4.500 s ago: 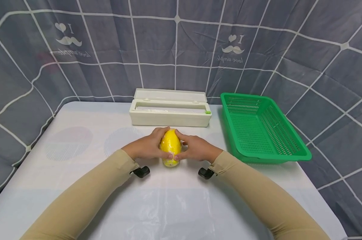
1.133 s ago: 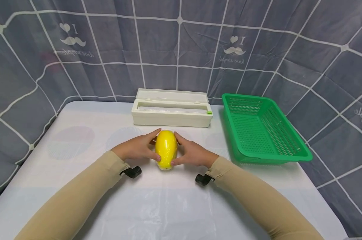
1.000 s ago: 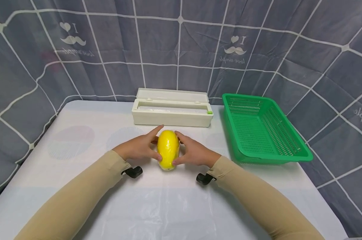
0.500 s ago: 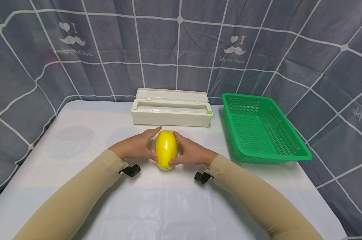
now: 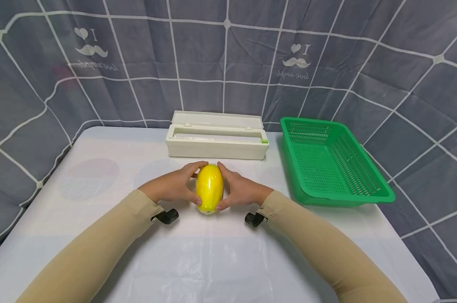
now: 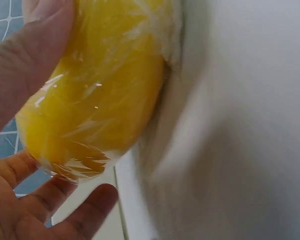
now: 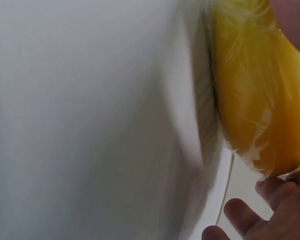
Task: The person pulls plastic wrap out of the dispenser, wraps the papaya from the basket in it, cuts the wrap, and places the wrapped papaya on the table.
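Note:
A yellow oval fruit [image 5: 209, 188], melon-like and wrapped in clear cling film, lies on the table between both hands, its long side pointing away from me. My left hand [image 5: 174, 184] holds its left side, thumb near the close end and fingers toward the far end. From the right, my right hand [image 5: 243, 189] holds it the same way. The left wrist view shows bunched film along the underside of the fruit [image 6: 97, 95], with some fingers spread off it. Wrinkled film also covers the fruit [image 7: 260, 95] in the right wrist view, where several fingertips stand apart from it.
Behind the hands stands a white cling film dispenser [image 5: 217, 149], its lid raised and a green slider at its right end. A green perforated basket [image 5: 300, 185] sits at the back right. A white cloth [image 5: 198, 269] covers the table; a grey checked curtain [image 5: 201, 50] hangs behind.
Some seconds ago a whitish film patch showed on the fruit's near end; now its upper side looks smooth. Fruit and hands have shifted slightly left since then. Lately the hands have closed in around it.

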`<state>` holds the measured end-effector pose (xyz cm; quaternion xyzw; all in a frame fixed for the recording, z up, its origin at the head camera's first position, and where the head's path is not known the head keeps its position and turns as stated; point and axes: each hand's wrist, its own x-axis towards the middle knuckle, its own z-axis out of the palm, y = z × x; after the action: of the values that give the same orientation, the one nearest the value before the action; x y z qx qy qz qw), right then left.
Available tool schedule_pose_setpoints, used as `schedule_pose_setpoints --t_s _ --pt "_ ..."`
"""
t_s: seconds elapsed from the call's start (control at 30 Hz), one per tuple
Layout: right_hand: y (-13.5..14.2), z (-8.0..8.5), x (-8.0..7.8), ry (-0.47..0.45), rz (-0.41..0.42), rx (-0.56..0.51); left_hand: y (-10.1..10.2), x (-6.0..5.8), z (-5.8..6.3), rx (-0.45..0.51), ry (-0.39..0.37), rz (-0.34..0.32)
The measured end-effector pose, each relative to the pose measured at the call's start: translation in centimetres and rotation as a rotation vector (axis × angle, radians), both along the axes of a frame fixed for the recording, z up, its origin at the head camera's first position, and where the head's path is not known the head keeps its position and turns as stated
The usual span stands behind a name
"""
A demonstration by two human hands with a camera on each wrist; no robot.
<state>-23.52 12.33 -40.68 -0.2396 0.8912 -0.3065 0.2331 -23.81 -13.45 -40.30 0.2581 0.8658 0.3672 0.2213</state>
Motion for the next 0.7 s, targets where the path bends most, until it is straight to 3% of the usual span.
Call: schedule_pose_setpoints --t_s 0.33,0.5,0.7 --pt "0.5 0.8 0.1 0.093 -0.018 0.028 0.5 -0.1 -0.4 0.039 -0.012 0.005" --pt "0.8 0.5 -0.1 0.048 -0.006 0.018 0.5 -0.2 -0.8 0.001 -0.047 0.007" --pt "1.2 -0.1 -0.4 -0.006 -0.005 0.019 0.1 -0.4 -0.9 -0.063 -0.024 -0.015"
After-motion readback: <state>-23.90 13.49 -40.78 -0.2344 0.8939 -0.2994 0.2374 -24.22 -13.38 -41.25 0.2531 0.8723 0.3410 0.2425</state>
